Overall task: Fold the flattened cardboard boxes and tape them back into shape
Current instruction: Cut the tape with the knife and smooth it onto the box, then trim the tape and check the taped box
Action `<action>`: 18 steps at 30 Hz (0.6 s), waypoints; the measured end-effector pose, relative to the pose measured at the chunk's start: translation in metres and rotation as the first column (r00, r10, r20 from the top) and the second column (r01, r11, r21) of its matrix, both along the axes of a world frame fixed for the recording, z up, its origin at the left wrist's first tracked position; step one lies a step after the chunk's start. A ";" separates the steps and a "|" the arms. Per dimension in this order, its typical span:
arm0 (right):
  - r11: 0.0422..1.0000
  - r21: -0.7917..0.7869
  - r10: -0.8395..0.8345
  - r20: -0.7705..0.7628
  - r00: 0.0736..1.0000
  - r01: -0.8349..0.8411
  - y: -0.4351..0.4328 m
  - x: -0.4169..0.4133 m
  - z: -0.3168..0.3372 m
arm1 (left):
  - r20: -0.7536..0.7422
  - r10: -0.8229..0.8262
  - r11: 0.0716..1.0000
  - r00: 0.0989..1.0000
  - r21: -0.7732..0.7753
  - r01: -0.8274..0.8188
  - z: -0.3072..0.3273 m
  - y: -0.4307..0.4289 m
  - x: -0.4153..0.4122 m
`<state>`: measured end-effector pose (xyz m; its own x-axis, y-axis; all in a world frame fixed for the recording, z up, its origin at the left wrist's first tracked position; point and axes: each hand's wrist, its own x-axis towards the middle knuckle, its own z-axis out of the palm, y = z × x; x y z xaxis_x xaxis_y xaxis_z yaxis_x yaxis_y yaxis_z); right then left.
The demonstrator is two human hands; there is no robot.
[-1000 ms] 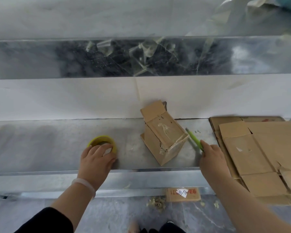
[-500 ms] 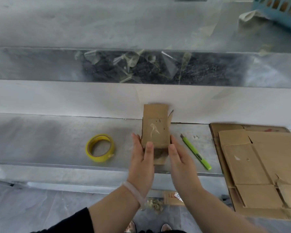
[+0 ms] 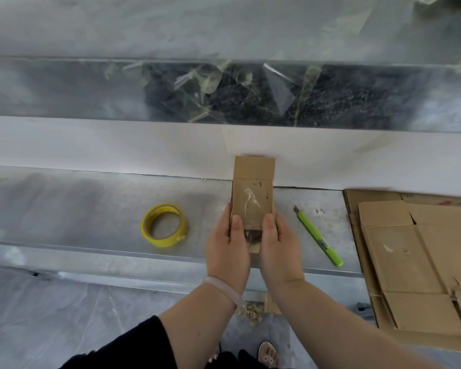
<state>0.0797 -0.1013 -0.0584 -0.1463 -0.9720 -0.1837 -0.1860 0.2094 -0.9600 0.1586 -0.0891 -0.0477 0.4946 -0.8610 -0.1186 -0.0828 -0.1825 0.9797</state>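
A small folded cardboard box [image 3: 252, 194] is held up over the metal shelf [image 3: 77, 209], its taped face toward me and one flap standing open at the far end. My left hand [image 3: 228, 249] grips its left side, thumb on the top face. My right hand [image 3: 278, 247] grips the right side the same way. A yellow tape roll [image 3: 163, 225] lies on the shelf to the left of my hands. A green utility knife [image 3: 318, 237] lies to the right.
A stack of flattened cardboard boxes [image 3: 421, 262] lies at the right end of the shelf. Behind the shelf runs a white wall strip and a metal ledge with stuck tape scraps [image 3: 210, 83]. Cardboard bits [image 3: 253, 312] lie on the plastic-covered floor below.
My left hand let go of the tape roll and my right hand left the knife. Both hands came to the box, turned it square to me and lifted it.
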 end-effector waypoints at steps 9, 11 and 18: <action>0.999 0.027 0.020 0.119 0.993 -0.023 -0.001 0.001 0.007 | -0.100 -0.073 0.997 0.992 0.025 0.076 0.000 -0.005 0.007; 0.999 0.019 0.038 0.046 0.998 -0.039 -0.002 0.000 0.007 | -0.046 -0.078 0.996 0.996 0.040 0.080 -0.003 -0.006 0.008; 1.000 -0.010 0.007 0.080 0.997 -0.006 0.000 -0.004 0.000 | 0.055 -0.028 0.999 0.998 0.024 0.027 -0.008 -0.005 0.005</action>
<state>0.0762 -0.1016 -0.0583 -0.1253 -0.9747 -0.1850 -0.1094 0.1990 -0.9739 0.1636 -0.0944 -0.0557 0.4773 -0.8716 -0.1119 -0.1421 -0.2022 0.9690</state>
